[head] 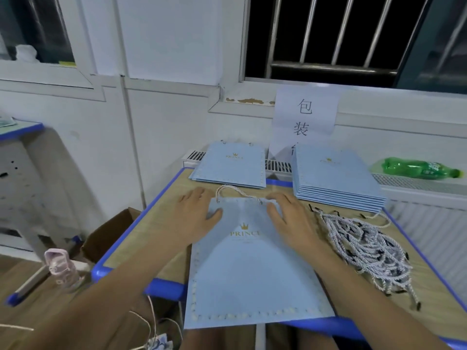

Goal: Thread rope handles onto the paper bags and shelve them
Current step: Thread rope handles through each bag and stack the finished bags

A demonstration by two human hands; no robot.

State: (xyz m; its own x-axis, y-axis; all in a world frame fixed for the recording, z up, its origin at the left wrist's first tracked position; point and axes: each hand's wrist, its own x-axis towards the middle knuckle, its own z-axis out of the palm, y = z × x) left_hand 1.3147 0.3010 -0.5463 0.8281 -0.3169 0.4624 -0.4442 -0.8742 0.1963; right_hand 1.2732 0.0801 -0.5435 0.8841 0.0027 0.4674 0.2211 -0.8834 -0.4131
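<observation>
A flat light-blue paper bag (pixel 252 269) with a gold crown logo lies on the wooden table (pixel 141 238), its bottom edge hanging over the near side. A white rope handle (pixel 236 189) loops out of its top edge. My left hand (pixel 195 213) lies flat on the bag's top left corner, thumb on the paper. Over at the top right corner, my right hand (pixel 288 215) rests with relaxed fingers. To the right of the bag lies a heap of white twisted rope handles (pixel 364 246) with dark tips.
A thin stack of blue bags (pixel 232 165) sits at the table's back left, a thicker stack (pixel 333 178) at the back right. A green plastic bottle (pixel 419 169) lies on the radiator ledge. A cardboard box (pixel 111 233) and a pink bottle (pixel 62 269) stand to the left below.
</observation>
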